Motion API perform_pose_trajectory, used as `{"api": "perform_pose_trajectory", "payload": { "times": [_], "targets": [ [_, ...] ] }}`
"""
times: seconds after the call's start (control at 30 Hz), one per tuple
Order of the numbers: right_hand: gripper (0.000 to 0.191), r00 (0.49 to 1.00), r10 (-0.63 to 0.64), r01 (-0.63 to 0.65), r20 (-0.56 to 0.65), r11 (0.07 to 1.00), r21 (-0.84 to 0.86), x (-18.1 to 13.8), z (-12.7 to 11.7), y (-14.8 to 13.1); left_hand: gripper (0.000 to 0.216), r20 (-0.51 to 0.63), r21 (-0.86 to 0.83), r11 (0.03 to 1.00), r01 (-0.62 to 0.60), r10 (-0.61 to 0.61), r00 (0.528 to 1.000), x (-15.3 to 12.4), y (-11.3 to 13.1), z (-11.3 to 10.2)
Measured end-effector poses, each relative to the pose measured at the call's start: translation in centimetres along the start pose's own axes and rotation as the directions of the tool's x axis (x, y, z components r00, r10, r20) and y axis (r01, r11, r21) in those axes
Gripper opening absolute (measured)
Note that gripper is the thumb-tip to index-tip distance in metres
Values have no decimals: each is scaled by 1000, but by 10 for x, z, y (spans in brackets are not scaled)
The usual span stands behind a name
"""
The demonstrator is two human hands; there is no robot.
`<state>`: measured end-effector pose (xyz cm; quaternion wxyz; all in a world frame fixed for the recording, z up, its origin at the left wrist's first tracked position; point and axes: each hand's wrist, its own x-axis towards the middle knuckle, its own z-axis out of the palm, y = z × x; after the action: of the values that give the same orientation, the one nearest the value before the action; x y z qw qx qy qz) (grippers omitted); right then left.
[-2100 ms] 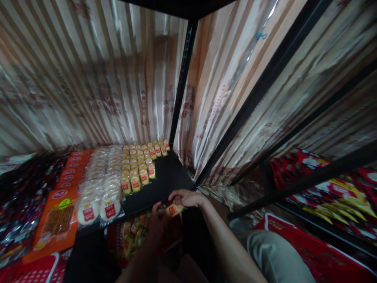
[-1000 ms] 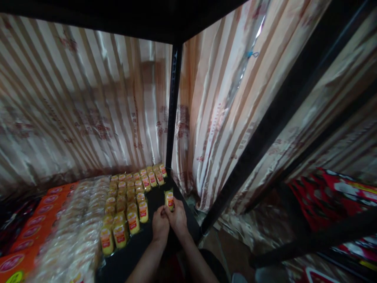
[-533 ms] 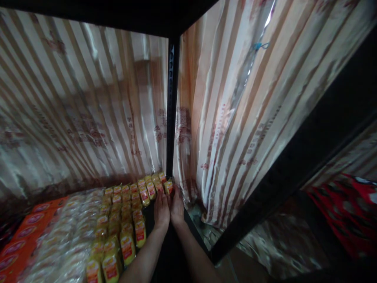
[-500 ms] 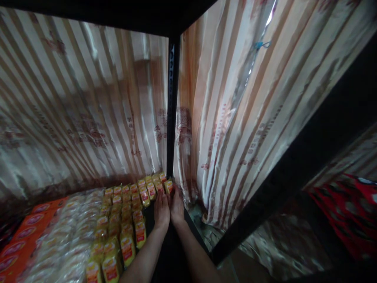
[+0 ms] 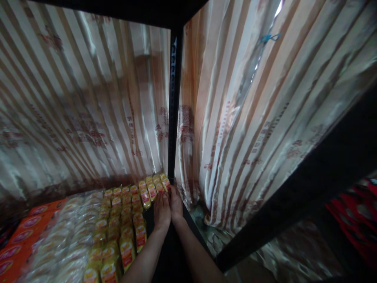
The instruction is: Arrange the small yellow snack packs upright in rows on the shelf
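Note:
Several small yellow plastic-wrapped packets with red-and-white labels stand in rows on a dark shelf. At the far corner, my left hand reaches to the front of the end packets, its fingers long and close together. My right hand lies against it, fingers at the right side of the last yellow packet. That packet sits between my fingertips, leaning against its neighbour by the corner post. The fingertips are partly hidden and a little blurred.
Clear-wrapped packets and an orange printed box lie to the left. A black metal post rises at the corner, and a thick dark beam slants across the right. Striped curtains hang behind. Red packaging shows at far right.
The end packet has moved slightly left and back, closer to the row, with my hands staying at it. The view has shifted a little.

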<state>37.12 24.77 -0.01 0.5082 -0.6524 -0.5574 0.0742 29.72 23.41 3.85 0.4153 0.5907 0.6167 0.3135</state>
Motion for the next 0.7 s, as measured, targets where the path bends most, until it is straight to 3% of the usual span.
{"api": "perform_pose_trajectory", "payload": {
  "times": [0.33,0.5,0.7],
  "targets": [
    [41,998,66,-68,19,989,133,-6,12,23,47,18,48,999,13,-14,1000,-10,12,-4],
    [48,994,101,-107,36,971,216,-9,18,33,45,16,66,997,-37,36,999,-20,21,-8],
    [44,996,77,-83,39,975,207,-21,0,20,44,23,111,994,-9,7,1000,-38,26,-12]
  ]
}}
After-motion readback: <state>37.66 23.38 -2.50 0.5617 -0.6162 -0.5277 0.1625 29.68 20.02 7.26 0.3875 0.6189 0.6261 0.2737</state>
